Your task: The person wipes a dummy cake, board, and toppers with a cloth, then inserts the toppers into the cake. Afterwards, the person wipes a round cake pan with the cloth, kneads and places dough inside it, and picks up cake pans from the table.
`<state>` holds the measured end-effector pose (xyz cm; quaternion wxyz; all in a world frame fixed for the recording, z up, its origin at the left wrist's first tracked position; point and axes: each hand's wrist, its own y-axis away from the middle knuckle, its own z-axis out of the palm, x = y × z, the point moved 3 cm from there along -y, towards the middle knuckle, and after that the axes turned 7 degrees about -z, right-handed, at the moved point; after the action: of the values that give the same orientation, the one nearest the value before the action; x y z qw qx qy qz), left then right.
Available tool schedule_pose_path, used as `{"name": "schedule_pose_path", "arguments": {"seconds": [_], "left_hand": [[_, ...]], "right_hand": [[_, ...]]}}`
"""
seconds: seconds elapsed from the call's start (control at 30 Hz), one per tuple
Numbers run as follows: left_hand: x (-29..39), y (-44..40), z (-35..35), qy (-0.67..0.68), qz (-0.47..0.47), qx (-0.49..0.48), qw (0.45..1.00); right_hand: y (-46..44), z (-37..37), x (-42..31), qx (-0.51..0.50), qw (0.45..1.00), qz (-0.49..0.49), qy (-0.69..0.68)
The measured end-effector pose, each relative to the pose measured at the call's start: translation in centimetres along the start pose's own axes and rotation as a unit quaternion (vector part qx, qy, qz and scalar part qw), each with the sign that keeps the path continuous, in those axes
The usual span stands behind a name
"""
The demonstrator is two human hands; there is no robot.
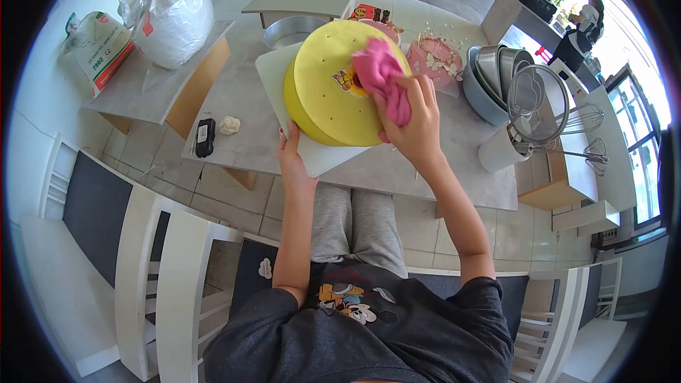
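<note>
A yellow, round, cake-shaped block (319, 78) with small dark dots and a sunflower-and-butterfly decoration (349, 82) is tilted towards me, over a white board (273, 74). My left hand (294, 159) is closed at its lower left side, fingers against the yellow side and the board near the palm; some fingers are hidden. In my right hand (417, 124) is a bunched pink cloth (379, 67), pressed against the right part of the yellow top. Beyond it, a pink decorated cake (434, 60) with white butterflies stands on the table.
On the grey table (248, 156) are a black case (205, 137), a whitish lump (229, 125) and a round metal pan (292, 32). Nested metal bowls (489, 74) and a white container (502, 149) with whisks and sieves stand right. Another person (578, 32) is far right.
</note>
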<state>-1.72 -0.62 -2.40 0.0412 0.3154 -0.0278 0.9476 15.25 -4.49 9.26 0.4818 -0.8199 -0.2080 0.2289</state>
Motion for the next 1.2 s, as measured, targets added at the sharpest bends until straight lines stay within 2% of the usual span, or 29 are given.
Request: {"name": "schedule_pose_path", "arguments": {"seconds": [0.13, 0.2, 0.23, 0.3, 0.37, 0.43, 0.47, 0.53, 0.57, 0.6, 0.63, 0.67, 0.7, 0.73, 0.77, 0.83, 0.87, 0.93, 0.97, 1.03, 1.07, 1.13, 1.17, 1.2], "left_hand": [[-1.8, -0.7, -0.3, 0.009, -0.032, -0.015, 0.999], [-2.3, -0.6, 0.3, 0.019, -0.041, -0.012, 0.999], [-2.1, -0.2, 1.0, 0.026, -0.008, -0.02, 0.999], [-1.4, 0.4, 0.8, 0.028, 0.022, -0.028, 0.999], [-0.8, 0.5, 0.0, -0.056, -0.005, -0.06, 0.997], [-0.6, 0.8, -0.2, -0.053, -0.015, -0.049, 0.997], [-0.8, 0.6, -0.6, -0.055, -0.015, -0.052, 0.997], [-0.8, 0.6, -0.7, -0.058, -0.013, -0.056, 0.997], [-0.6, 0.4, -0.7, -0.066, 0.001, -0.047, 0.997], [-0.5, 0.1, -0.4, -0.072, 0.017, -0.04, 0.996], [-0.6, 0.1, 0.1, -0.069, 0.019, -0.043, 0.996], [-0.5, 0.5, 0.5, -0.102, 0.088, -0.012, 0.991], [-0.2, 1.0, 0.5, -0.136, 0.154, 0.02, 0.979], [-0.4, 0.0, -0.6, -0.078, 0.111, -0.022, 0.991], [-0.3, -0.7, -1.0, -0.081, 0.111, -0.022, 0.99], [0.0, -0.8, -1.0, -0.193, 0.084, 0.012, 0.978], [0.0, -0.8, -1.1, -0.228, 0.087, 0.012, 0.97], [-0.1, -0.3, -0.8, -0.217, 0.086, 0.015, 0.972], [-0.1, 0.1, -0.7, -0.207, 0.082, 0.02, 0.975], [-0.4, 0.4, -0.8, -0.195, 0.08, 0.036, 0.977], [-0.5, 0.3, -0.7, -0.178, 0.08, 0.053, 0.979], [-0.2, 0.0, -0.2, -0.182, 0.096, 0.046, 0.977], [-0.2, -0.1, 0.0, -0.189, 0.104, 0.045, 0.975], [-0.4, -0.2, -0.4, -0.187, 0.102, 0.046, 0.976]], "right_hand": [[-0.8, -1.2, -2.2, 0.011, 0.996, -0.03, -0.083], [-1.8, -0.5, -5.5, -0.069, 0.977, -0.163, -0.123], [-1.9, 0.9, -6.3, -0.128, 0.968, -0.186, -0.11], [-2.7, 2.2, -5.8, -0.078, 0.957, -0.235, -0.152], [-5.2, 1.7, -2.8, -0.038, 0.978, -0.17, -0.115], [-8.3, 1.1, 0.9, 0.04, 0.992, -0.042, -0.116], [-8.2, 1.1, 0.8, 0.038, 0.991, -0.04, -0.119], [-7.8, 1.5, 0.2, -0.075, 0.969, 0.105, -0.213], [-6.6, 2.3, -0.4, -0.049, 0.986, -0.075, -0.143], [-5.3, 2.0, -3.0, -0.126, 0.963, -0.072, -0.227], [-4.0, 2.8, -4.8, -0.137, 0.94, -0.171, -0.262], [-2.7, 3.7, -5.6, -0.149, 0.905, -0.264, -0.297], [-2.6, 3.9, -5.3, -0.15, 0.905, -0.263, -0.299], [-2.9, 4.3, -4.8, -0.144, 0.908, -0.279, -0.278], [-3.4, 4.8, -4.3, -0.136, 0.91, -0.296, -0.258], [-5.2, 5.0, -1.9, -0.182, 0.939, -0.19, -0.221], [-6.3, 5.0, -0.3, -0.137, 0.956, -0.178, -0.187], [-8.7, 5.1, 3.0, -0.126, 0.982, 0.047, -0.134], [-8.5, 5.4, 3.7, -0.124, 0.982, 0.046, -0.134], [-8.5, 5.3, 3.2, -0.06, 0.986, 0.001, -0.154], [-7.4, 5.2, 2.3, -0.028, 0.983, -0.058, -0.171], [-5.6, 4.4, -0.7, -0.043, 0.961, -0.134, -0.239], [-4.1, 4.5, -1.7, -0.148, 0.928, -0.185, -0.288], [-3.0, 4.9, -3.2, -0.136, 0.91, -0.263, -0.29]]}}
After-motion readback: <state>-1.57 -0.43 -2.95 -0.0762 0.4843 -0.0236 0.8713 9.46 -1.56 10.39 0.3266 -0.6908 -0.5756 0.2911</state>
